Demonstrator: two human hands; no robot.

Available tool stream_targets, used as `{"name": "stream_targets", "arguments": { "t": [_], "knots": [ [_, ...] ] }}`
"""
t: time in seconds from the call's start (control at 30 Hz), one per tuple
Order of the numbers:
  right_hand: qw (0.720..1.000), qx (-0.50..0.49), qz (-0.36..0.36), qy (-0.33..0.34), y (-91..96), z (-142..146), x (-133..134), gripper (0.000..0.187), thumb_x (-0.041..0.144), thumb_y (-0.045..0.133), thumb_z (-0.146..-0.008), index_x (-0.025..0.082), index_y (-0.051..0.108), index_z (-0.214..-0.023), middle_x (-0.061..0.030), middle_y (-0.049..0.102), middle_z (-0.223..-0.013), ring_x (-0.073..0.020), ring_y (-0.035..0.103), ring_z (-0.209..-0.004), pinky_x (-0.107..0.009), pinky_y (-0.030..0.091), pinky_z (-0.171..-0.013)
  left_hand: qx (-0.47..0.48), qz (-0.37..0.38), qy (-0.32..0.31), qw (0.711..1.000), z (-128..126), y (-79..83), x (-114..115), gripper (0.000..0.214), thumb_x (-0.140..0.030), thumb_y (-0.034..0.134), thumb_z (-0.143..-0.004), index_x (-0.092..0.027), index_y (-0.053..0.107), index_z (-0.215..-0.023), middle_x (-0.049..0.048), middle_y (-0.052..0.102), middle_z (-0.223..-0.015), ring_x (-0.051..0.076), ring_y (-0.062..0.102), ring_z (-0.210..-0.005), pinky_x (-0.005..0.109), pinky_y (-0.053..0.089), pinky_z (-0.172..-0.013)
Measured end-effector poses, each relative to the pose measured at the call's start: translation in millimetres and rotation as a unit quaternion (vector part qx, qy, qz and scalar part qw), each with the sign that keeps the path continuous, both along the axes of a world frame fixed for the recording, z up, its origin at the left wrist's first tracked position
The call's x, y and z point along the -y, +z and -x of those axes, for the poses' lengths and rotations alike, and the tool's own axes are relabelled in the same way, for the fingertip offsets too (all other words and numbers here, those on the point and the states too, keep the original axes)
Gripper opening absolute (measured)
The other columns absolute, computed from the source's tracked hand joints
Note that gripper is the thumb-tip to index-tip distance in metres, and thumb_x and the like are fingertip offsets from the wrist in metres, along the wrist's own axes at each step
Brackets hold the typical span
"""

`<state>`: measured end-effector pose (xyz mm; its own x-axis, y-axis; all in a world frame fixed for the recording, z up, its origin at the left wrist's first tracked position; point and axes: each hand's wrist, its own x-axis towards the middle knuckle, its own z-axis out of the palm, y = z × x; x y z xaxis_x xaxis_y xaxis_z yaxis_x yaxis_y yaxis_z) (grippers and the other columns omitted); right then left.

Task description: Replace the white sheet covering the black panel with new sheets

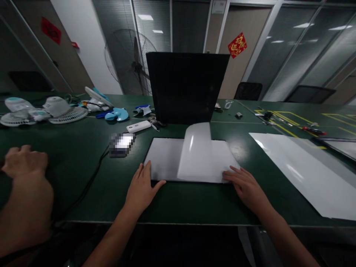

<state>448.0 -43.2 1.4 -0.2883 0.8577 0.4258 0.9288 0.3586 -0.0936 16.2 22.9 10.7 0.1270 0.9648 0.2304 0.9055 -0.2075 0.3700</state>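
In front of me on the green table lies a thin panel [164, 157] with a dark edge and a pale white surface. A glossy, translucent sheet [194, 152] stands curled up from its middle, its upper end bent to the right. My left hand [141, 187] rests at the panel's near left corner, thumb stretched apart from the fingers. At the near right corner, my right hand [246, 187] lays its extended fingers on the white surface. Neither hand appears to grip anything. A black upright panel [187, 87] stands behind the flat one.
Another person's arm and hand [26, 161] rest at the left. A blurred-out device [121, 144] and a white bar [138, 126] lie near the panel. Fan parts [68, 113] sit at the back left. Large white sheets [303, 168] and a screwdriver [314, 130] are on the right.
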Motion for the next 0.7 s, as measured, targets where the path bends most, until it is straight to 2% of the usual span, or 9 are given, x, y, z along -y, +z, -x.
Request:
{"name": "stream_targets", "arguments": {
  "t": [0.1, 0.23, 0.33, 0.4, 0.47, 0.53, 0.63, 0.7],
  "knots": [
    [0.999, -0.029, 0.029, -0.003, -4.5, -3.4, 0.4, 0.041, 0.016, 0.047, -0.099, 0.033, 0.075, -0.124, 0.0015, 0.069, -0.139, -0.0277, 0.052, -0.144, -0.071, 0.036, -0.12, 0.04, -0.002, 0.006, 0.999, -0.2, 0.6, 0.1, 0.1, -0.056, 0.07, -0.086, -0.01, 0.025, -0.163, 0.0261, 0.041, -0.164, 0.042, 0.038, -0.153, 0.058, 0.036, -0.124],
    [0.997, -0.065, 0.048, -0.001, -4.9, -6.2, 1.8, 0.039, 0.017, 0.047, -0.1, 0.03, 0.075, -0.124, -0.0004, 0.069, -0.14, -0.027, 0.054, -0.142, -0.069, 0.037, -0.121, 0.089, -0.039, 0.035, 0.995, -4.0, 3.9, 3.9, 0.115, -0.055, 0.075, -0.082, -0.018, 0.007, -0.167, 0.023, 0.027, -0.171, 0.042, 0.035, -0.154, 0.061, 0.036, -0.124],
    [0.996, -0.073, 0.054, 0.0, -4.8, -7.1, 1.3, 0.039, 0.017, 0.047, -0.099, 0.03, 0.075, -0.124, -0.001, 0.069, -0.14, -0.0266, 0.054, -0.142, -0.069, 0.033, -0.123, 0.101, -0.095, 0.054, 0.989, -8.6, 10.2, 8.5, 0.123, -0.052, 0.077, -0.081, -0.019, -0.004, -0.167, 0.0226, 0.02, -0.173, 0.041, 0.028, -0.158, 0.061, 0.034, -0.124],
    [0.995, -0.077, 0.063, -0.001, -4.4, -6.1, 1.2, 0.039, 0.018, 0.046, -0.099, 0.03, 0.074, -0.124, -0.0008, 0.069, -0.14, -0.0264, 0.054, -0.142, -0.069, 0.032, -0.123, 0.086, -0.132, 0.048, 0.986, -10.6, 14.5, 10.6, 0.116, -0.049, 0.078, -0.082, -0.02, 0.006, -0.168, 0.0213, 0.016, -0.175, 0.041, 0.024, -0.159, 0.061, 0.033, -0.125],
    [0.995, -0.079, 0.067, 0.001, -3.1, -3.6, 1.9, 0.038, 0.02, 0.047, -0.1, 0.03, 0.074, -0.125, -0.0011, 0.069, -0.14, -0.0263, 0.054, -0.142, -0.068, 0.033, -0.123, 0.043, -0.147, 0.035, 0.988, -11.2, 16.6, 11.3, 0.095, -0.047, 0.079, -0.082, -0.024, 0.034, -0.162, 0.0169, 0.014, -0.176, 0.042, 0.022, -0.16, 0.063, 0.03, -0.126],
    [0.996, -0.066, 0.061, 0.004, -0.9, -2.4, 3.3, 0.037, 0.026, 0.05, -0.1, 0.031, 0.072, -0.128, -0.0014, 0.068, -0.142, -0.027, 0.053, -0.143, -0.068, 0.032, -0.123, -0.01, -0.133, 0.021, 0.991, -11.1, 15.9, 11.0, 0.072, -0.049, 0.081, -0.08, -0.029, 0.06, -0.147, 0.012, 0.018, -0.176, 0.046, 0.022, -0.159, 0.067, 0.026, -0.125],
    [0.998, -0.033, 0.02, -0.042, 2.8, -15.2, 6.9, 0.036, 0.036, 0.052, -0.1, 0.03, 0.071, -0.131, -0.0034, 0.067, -0.143, -0.0284, 0.052, -0.144, -0.066, 0.028, -0.125, -0.053, -0.093, 0.011, 0.994, -11.5, 12.8, 10.3, 0.059, -0.056, 0.079, -0.08, -0.033, 0.072, -0.134, 0.0099, 0.034, -0.171, 0.048, 0.029, -0.156, 0.07, 0.025, -0.124],
    [0.991, -0.022, -0.018, -0.134, 4.1, -40.5, 12.2, 0.041, 0.042, 0.049, -0.1, 0.026, 0.069, -0.133, -0.0082, 0.067, -0.143, -0.0304, 0.051, -0.144, -0.063, 0.029, -0.124, -0.063, -0.07, 0.013, 0.995, -12.2, 11.7, 10.0, 0.056, -0.06, 0.076, -0.082, -0.034, 0.074, -0.132, 0.01, 0.041, -0.167, 0.048, 0.033, -0.154, 0.07, 0.027, -0.123]
  ]
}}
